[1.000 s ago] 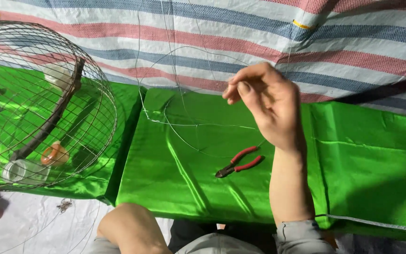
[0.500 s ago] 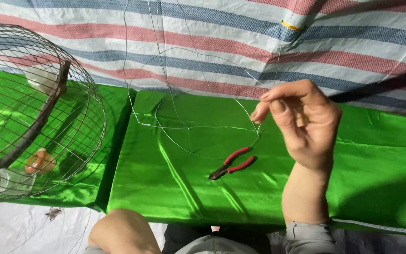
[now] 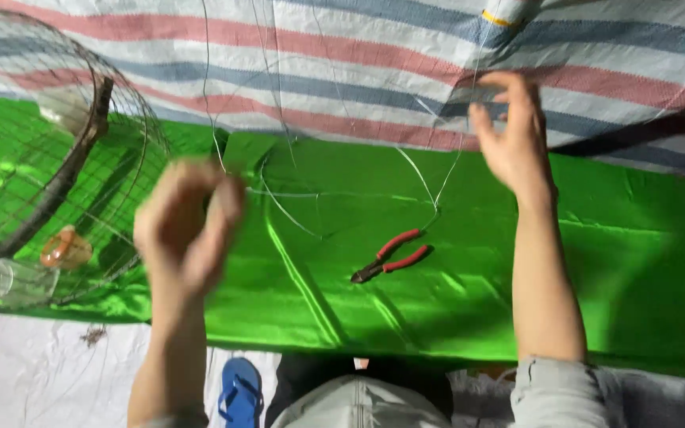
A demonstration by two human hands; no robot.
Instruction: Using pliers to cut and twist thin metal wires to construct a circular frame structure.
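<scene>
At the left edge of the green cloth (image 3: 469,317) stands a round wire cage (image 3: 49,158) with a dark branch (image 3: 65,174) leaning inside it and a small clear cup (image 3: 9,279) at its foot. My left hand (image 3: 188,226) is raised above the cloth's near left part, blurred, fingers curled in as if pinching the thin wire (image 3: 295,194), though I cannot tell for sure. Red-handled pliers (image 3: 390,255) lie untouched near the cloth's middle. My right hand (image 3: 513,135) is up by the far edge, against the striped tarp (image 3: 358,71), fingers half open, thumb and fingertips nipping a wire strand.
</scene>
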